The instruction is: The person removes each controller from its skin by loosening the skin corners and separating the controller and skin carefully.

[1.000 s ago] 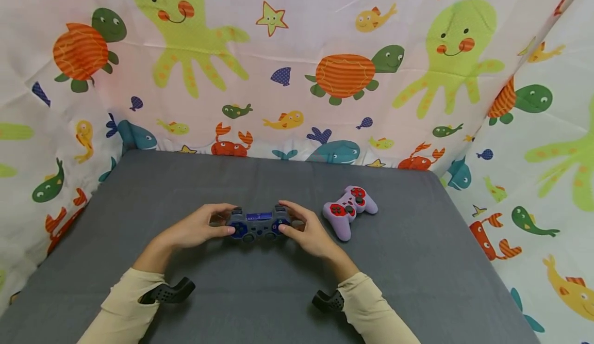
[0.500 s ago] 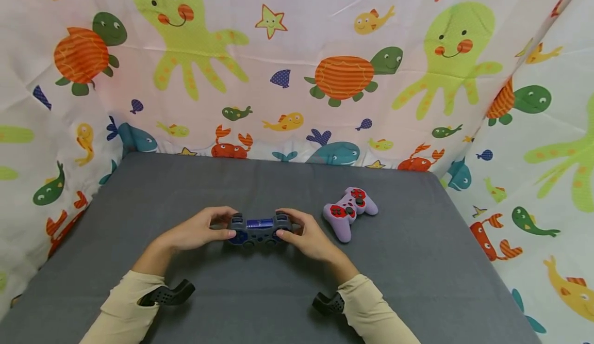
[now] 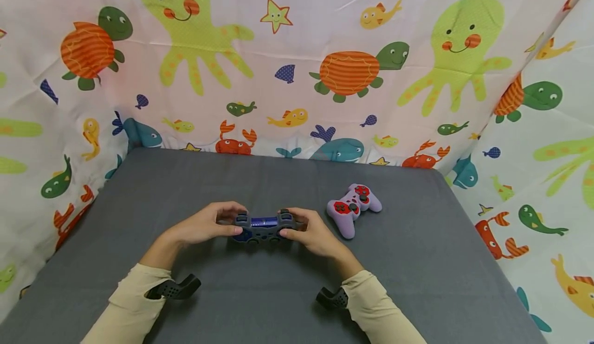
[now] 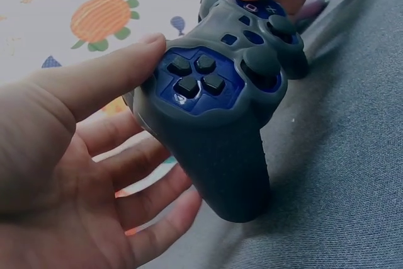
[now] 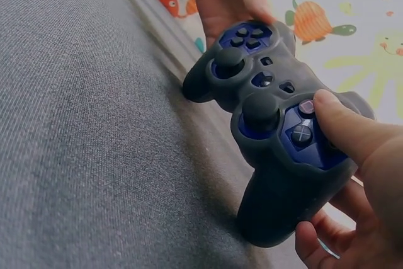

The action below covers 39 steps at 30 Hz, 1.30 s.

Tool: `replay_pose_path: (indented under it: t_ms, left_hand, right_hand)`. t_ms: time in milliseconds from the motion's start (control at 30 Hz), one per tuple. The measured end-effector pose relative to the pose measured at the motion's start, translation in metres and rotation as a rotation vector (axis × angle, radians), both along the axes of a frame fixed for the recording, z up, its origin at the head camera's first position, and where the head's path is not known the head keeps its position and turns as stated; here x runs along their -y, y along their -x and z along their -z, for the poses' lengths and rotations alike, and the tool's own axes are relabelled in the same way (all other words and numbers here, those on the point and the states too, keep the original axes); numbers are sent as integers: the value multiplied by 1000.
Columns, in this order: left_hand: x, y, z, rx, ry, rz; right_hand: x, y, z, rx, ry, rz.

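A dark blue game controller (image 3: pixel 263 228) in a grey rubbery sleeve is held between both hands over the table. My left hand (image 3: pixel 210 224) grips its left end; in the left wrist view the thumb lies at the edge of the direction buttons, and the fingers curl behind the body. At the other end my right hand (image 3: pixel 312 231) grips it, the thumb on the face buttons near the square-marked one in the right wrist view. The controller's back is hidden. To the right of my right hand lies a lilac game controller (image 3: pixel 344 222) with red button areas.
A dark grey cloth covers the table (image 3: pixel 417 261). White curtains (image 3: pixel 297 86) printed with sea animals hang behind it and along both sides. Black wrist devices (image 3: pixel 178 288) poke out from both beige sleeves.
The blue controller has tipped so that its top edge faces the head camera more, with both hands keeping their grip. The lilac controller stays put; the head view has shifted slightly.
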<state>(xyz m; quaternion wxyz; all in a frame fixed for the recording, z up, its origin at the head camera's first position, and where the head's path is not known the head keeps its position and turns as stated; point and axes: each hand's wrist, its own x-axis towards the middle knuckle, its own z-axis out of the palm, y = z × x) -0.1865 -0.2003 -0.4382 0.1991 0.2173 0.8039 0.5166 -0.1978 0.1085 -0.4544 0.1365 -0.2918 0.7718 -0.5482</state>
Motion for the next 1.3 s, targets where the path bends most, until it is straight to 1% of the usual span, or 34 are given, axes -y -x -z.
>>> replay_pose_path:
  t_ms: [100, 300, 400, 600, 767, 900, 1100, 1233, 1300]
  left_hand:
    - [-2, 0, 1, 15, -28, 14]
    - [-5, -3, 0, 78, -132, 97]
    - [-7, -4, 0, 99, -145, 121]
    - [-8, -5, -1, 79, -111, 115]
    - [-9, -4, -1, 84, -30, 133]
    - [-12, -4, -2, 65, 17, 119]
    - [-15, -4, -2, 52, -5, 103]
    - [-15, -5, -2, 55, 0, 91]
    - [-15, -6, -2, 67, 2, 100]
  right_hand:
    - [-1, 1, 0, 8, 1, -9]
    - [-3, 1, 0, 6, -8, -44]
    - [-5, 2, -1, 2, -27, -64]
    - [-7, 2, -3, -20, -83, -73]
    - [-7, 2, -5, -31, -119, -86]
    - [-8, 2, -6, -43, -130, -84]
    - [-7, 2, -6, -53, -154, -98]
    - [-7, 1, -7, -89, -172, -109]
    - [-6, 1, -7, -110, -187, -107]
